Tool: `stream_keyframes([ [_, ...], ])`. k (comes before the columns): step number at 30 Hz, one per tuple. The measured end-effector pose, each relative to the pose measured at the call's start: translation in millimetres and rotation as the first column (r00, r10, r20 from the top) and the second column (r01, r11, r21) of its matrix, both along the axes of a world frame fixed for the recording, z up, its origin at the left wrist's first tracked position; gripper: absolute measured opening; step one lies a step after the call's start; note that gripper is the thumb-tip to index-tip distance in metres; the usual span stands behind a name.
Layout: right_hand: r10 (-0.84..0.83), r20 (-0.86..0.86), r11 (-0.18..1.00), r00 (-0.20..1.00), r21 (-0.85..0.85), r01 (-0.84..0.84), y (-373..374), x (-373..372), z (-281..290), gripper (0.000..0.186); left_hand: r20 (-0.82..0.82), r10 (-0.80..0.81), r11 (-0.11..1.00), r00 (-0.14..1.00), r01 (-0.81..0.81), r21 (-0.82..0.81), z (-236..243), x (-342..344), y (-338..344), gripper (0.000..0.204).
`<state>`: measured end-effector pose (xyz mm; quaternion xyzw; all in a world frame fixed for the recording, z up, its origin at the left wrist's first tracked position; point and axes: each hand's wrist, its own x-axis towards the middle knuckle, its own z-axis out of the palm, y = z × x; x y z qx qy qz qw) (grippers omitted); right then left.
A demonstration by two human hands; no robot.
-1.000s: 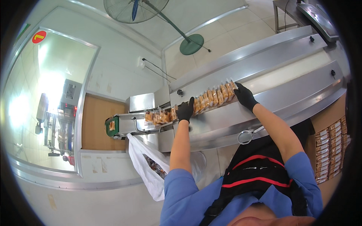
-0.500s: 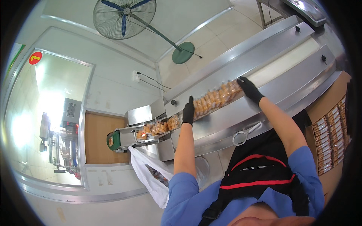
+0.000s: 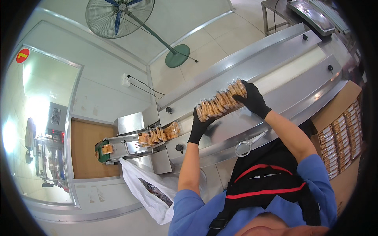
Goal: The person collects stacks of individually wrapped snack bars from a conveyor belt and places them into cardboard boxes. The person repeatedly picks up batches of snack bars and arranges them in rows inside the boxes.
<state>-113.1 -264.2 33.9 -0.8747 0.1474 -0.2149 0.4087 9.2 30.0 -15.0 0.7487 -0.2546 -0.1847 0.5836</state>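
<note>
A row of snack packets [image 3: 220, 101], clear plastic with orange-brown contents, stands pressed together between my two black-gloved hands above the steel conveyor table [image 3: 232, 131]. My left hand [image 3: 200, 126] closes on the left end of the row. At the right end my right hand [image 3: 254, 100] grips it, fingers over the last packets. Left of my left hand, several more upright packets [image 3: 157, 134] crowd the end of a narrow conveyor. A single packet [image 3: 106, 148] lies farther back on that conveyor's green end.
On the right, a cardboard box [image 3: 341, 94] holds rows of packets. A white ring with a handle [image 3: 243, 148] lies at the table's near edge. A white bag [image 3: 132, 179] hangs beside the narrow conveyor. Beyond the table stand a fan [image 3: 177, 56] and a scale [image 3: 311, 15].
My hands have lifted the packet row off the belt and turned it a little. The right hand has shifted its fingers over the row's end. The view has swung slightly right.
</note>
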Motion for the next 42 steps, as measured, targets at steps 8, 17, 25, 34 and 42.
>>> stream_keyframes([
  [8, 0.168, 0.063, 0.984, 0.984, 0.042, -0.171, -28.4, -3.4, -35.2, 0.124, 0.461, 0.186, 0.899, 0.868, -0.339, 0.277, 12.3, -16.7, -39.9, 0.101],
  [17, 0.009, 0.017, 0.998, 1.0, 0.061, -0.01, -29.9, 4.6, 18.0, 0.132, 0.253, 0.399, 0.909, 0.881, -0.417, 0.018, 59.1, -21.0, -55.3, 0.121],
  [25, -0.022, -0.453, 0.959, 0.891, -0.262, -0.109, -39.7, -35.5, 44.7, 0.135, 0.119, 0.0, 0.63, 0.993, -0.092, 0.771, 93.2, -51.2, -64.6, 0.117],
  [34, -0.05, -0.167, 0.989, 0.985, -0.144, 0.026, -30.0, -67.1, 51.5, 0.13, 0.21, 0.212, 0.813, 0.954, -0.292, 0.503, 105.2, -83.5, -71.9, 0.124],
  [42, -0.017, 0.229, 0.995, 0.973, 0.1, -0.007, -32.0, -127.0, -30.7, 0.131, 0.542, 0.24, 0.944, 0.805, -0.323, 0.061, 32.0, -152.5, -57.1, 0.124],
])
